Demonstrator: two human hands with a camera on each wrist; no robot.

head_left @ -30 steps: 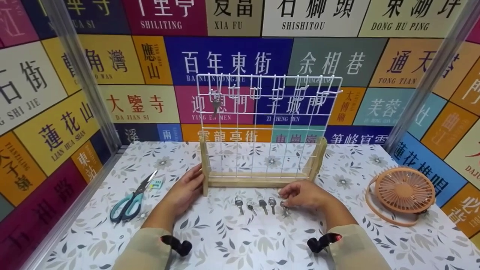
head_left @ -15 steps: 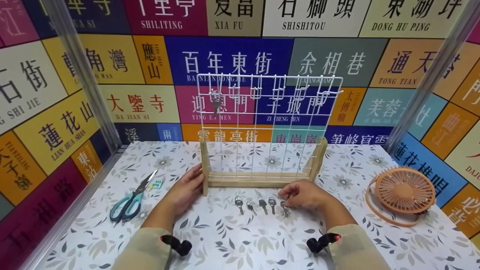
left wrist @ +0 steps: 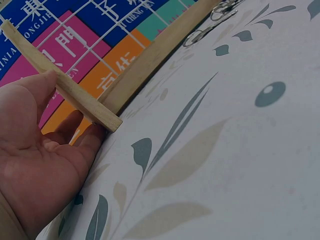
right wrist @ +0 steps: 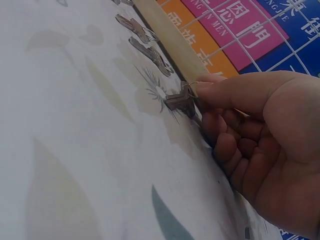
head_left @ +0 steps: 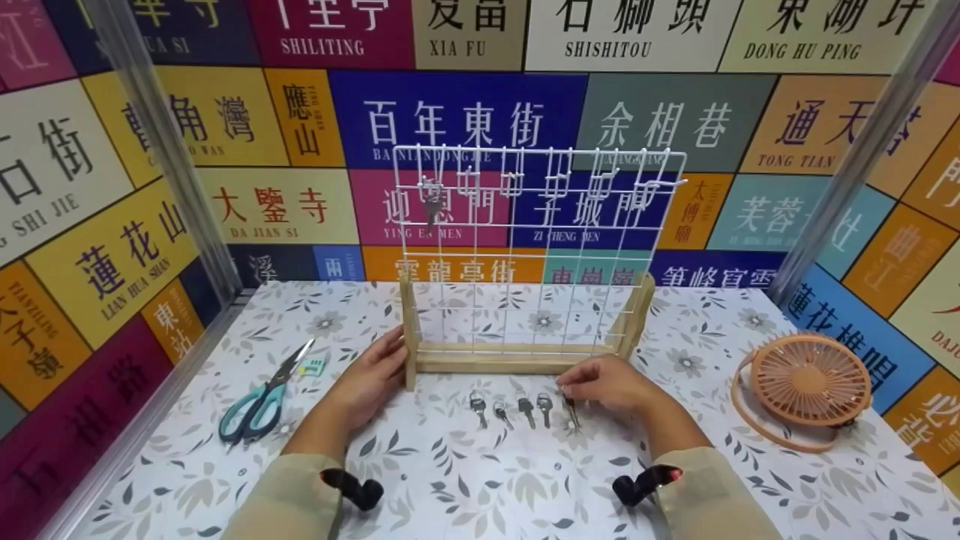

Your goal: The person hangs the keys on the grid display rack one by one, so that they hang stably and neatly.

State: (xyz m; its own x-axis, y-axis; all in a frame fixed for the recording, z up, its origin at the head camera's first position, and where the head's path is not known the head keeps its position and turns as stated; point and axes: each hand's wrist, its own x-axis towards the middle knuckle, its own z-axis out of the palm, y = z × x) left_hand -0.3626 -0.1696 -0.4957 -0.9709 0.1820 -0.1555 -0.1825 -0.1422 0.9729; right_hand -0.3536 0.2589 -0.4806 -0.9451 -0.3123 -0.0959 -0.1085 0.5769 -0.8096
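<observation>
A white wire grid rack (head_left: 510,257) on a wooden stand rises in the middle of the head view. My left hand (head_left: 377,379) holds the stand's left wooden leg (left wrist: 82,95), thumb on one side and fingers behind. My right hand (head_left: 611,386) pinches the thin ring of a bunch of keys (right wrist: 181,101) between thumb and forefinger, its other fingers curled. The keys hang from the ring close over the tablecloth. Left of them, several more keys (head_left: 526,411) on rings lie in a row before the stand. One bunch of keys (head_left: 431,208) hangs from the rack's leftmost hook.
Scissors (head_left: 262,405) with teal handles lie at the left beside a small green and white item (head_left: 312,367). An orange fan (head_left: 810,391) stands at the right. White hooks (head_left: 556,184) line the rack's top. A sign-covered wall (head_left: 457,94) rises behind the table.
The keys at my right hand have been lifted by their ring and now hang more upright. My right fingers have closed in on the ring. My left hand stays on the stand.
</observation>
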